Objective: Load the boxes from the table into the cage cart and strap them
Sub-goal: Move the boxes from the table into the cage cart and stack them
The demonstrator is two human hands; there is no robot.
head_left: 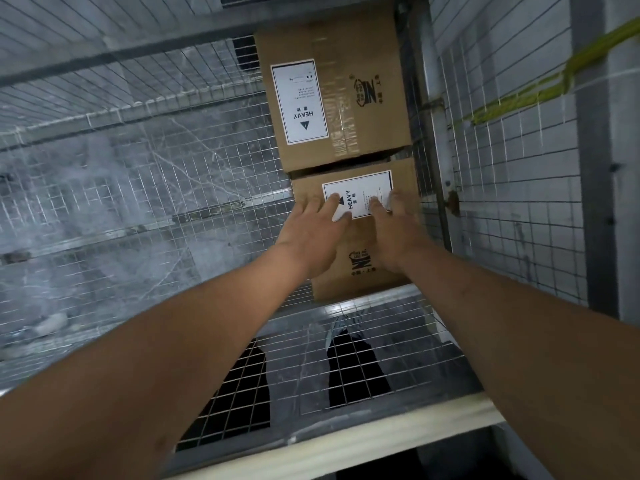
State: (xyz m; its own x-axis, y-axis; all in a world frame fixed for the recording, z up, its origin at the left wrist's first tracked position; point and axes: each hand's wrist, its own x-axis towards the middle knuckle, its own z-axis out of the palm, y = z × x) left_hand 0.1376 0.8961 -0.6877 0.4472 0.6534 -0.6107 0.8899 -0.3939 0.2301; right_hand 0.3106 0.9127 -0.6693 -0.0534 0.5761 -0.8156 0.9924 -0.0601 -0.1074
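Note:
Two brown cardboard boxes with white HEAVY labels sit inside the wire cage cart (145, 188), against its right wall. The far box (367, 98) lies behind the near box (360, 271). My left hand (313, 233) lies flat on the near box's top with fingers spread, its fingertips on the label. My right hand (394, 230) presses flat on the same box beside it, fingers straight over the label's right part. Both arms reach down over the cart's front rail.
The cart's mesh floor to the left of the boxes is bare wire. A yellow-green strap (540, 88) runs along the right mesh wall. The pale front rail (346, 441) crosses below my arms, with a person's dark trouser legs visible through the mesh.

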